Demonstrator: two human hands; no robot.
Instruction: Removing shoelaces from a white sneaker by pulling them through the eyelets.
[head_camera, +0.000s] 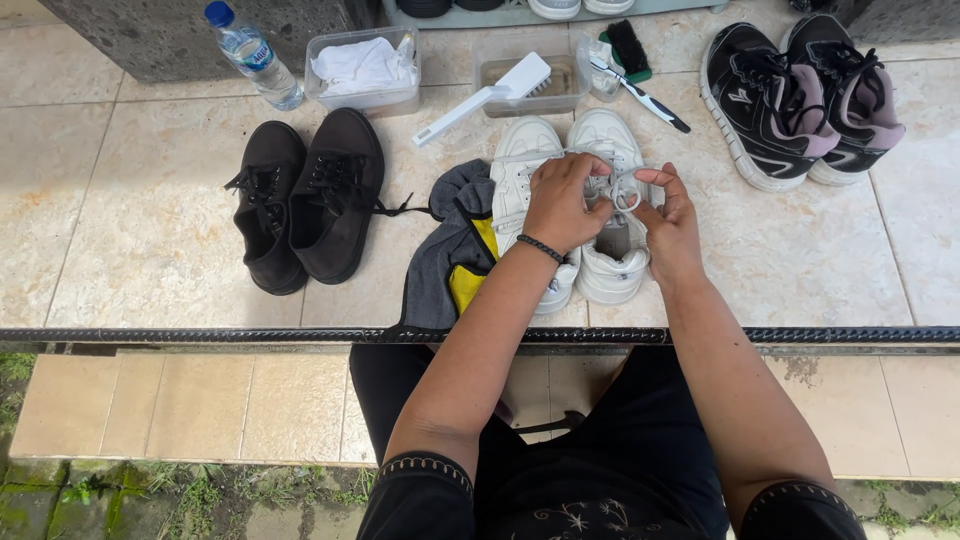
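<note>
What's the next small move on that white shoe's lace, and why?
Probably draw the loop snug. Both hands, left hand and right hand, pinch the white lace over the right white shoe, and an open loop shows between the fingers, so the knot looks unfinished. How tight it already is cannot be told.

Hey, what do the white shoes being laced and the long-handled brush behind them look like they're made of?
White shoes: probably smooth synthetic leather, with a matte, even surface; both hands, left hand and right hand, hold a flat woven lace. Brush: likely hard white plastic, rigid and slightly glossy, with pale bristles.
</note>
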